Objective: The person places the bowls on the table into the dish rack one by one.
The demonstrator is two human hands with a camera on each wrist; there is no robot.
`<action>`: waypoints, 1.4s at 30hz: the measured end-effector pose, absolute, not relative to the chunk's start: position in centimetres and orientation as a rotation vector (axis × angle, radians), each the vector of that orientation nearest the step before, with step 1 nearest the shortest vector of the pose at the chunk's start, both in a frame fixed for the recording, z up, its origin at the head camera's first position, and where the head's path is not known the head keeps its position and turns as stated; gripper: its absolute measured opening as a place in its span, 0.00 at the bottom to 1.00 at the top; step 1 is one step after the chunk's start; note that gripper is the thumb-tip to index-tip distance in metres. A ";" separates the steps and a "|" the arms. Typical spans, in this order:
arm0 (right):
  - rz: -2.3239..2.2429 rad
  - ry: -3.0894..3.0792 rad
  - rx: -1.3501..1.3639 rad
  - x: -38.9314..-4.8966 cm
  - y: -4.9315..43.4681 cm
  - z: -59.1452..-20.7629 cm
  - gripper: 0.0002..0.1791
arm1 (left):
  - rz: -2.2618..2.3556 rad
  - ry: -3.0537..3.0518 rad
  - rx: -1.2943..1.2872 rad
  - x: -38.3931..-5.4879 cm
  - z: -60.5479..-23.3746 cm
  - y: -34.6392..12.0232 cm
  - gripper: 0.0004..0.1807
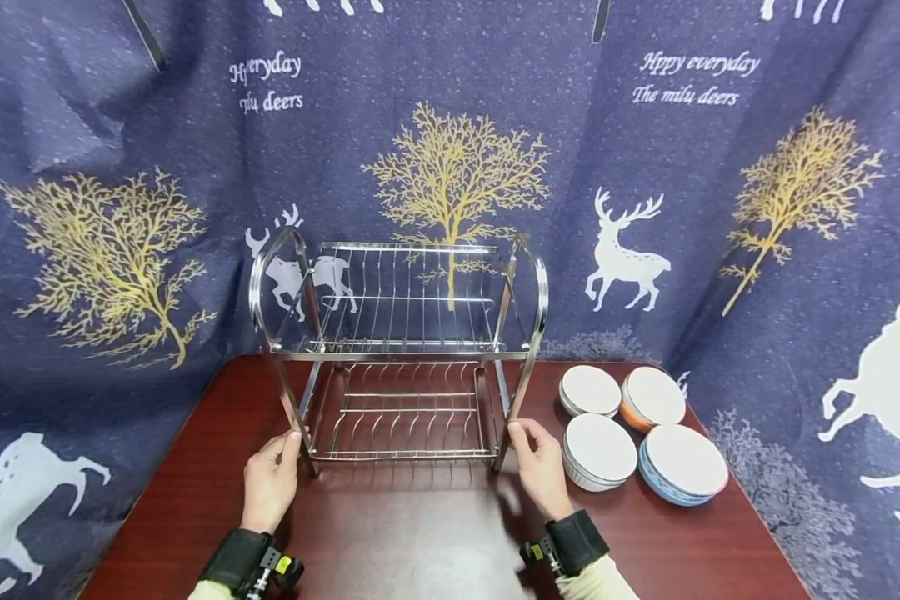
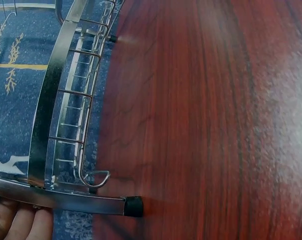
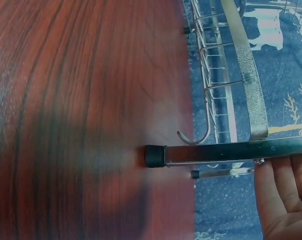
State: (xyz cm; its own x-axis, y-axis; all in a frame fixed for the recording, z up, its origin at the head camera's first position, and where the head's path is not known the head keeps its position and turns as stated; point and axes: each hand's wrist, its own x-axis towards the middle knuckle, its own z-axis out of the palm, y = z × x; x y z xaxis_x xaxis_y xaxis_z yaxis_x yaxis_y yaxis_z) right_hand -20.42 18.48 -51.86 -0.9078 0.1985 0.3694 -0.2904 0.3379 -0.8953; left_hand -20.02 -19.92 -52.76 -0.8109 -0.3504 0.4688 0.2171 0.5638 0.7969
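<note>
Clasping, head view: left hand (image 1: 270, 475) and right hand (image 1: 542, 471) each gripping one front leg of a two-tier metal dish rack (image 1: 401, 357), thumbs in front.
Dish rack: upright between both grips, rising above them.
Bowls (image 1: 600, 450): four stacks on red-brown table (image 1: 435, 542), to the right of the right-hand grip.
Curtain (image 1: 330, 167): printed with deer and trees, beyond both grips.
Left leg, left wrist view: held from behind by fingers; black foot (image 2: 133, 206) below grip; table contact, cannot tell.
Right leg, right wrist view: fingers behind; black end cap (image 3: 155, 156) below grip.
</note>
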 end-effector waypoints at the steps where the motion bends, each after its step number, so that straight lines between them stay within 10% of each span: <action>1: 1.593 -2.192 0.077 -20.4 18.5 -51.8 0.09 | -1.231 -2.193 0.099 -20.0 -52.7 -19.8 0.14; 42: 1.576 -2.287 0.088 -20.2 19.8 -50.0 0.12 | -1.284 -2.332 0.193 -19.1 -51.1 -19.0 0.14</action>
State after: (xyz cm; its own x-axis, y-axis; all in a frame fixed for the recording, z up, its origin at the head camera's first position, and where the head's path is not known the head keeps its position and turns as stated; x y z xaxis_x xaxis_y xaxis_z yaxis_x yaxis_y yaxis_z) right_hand -20.25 19.75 -50.04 -0.9330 0.1508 0.3268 -0.2517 0.3758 -0.8919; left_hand -19.12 -18.99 -51.14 -0.8807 -0.3380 0.3318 0.0996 0.5526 0.8275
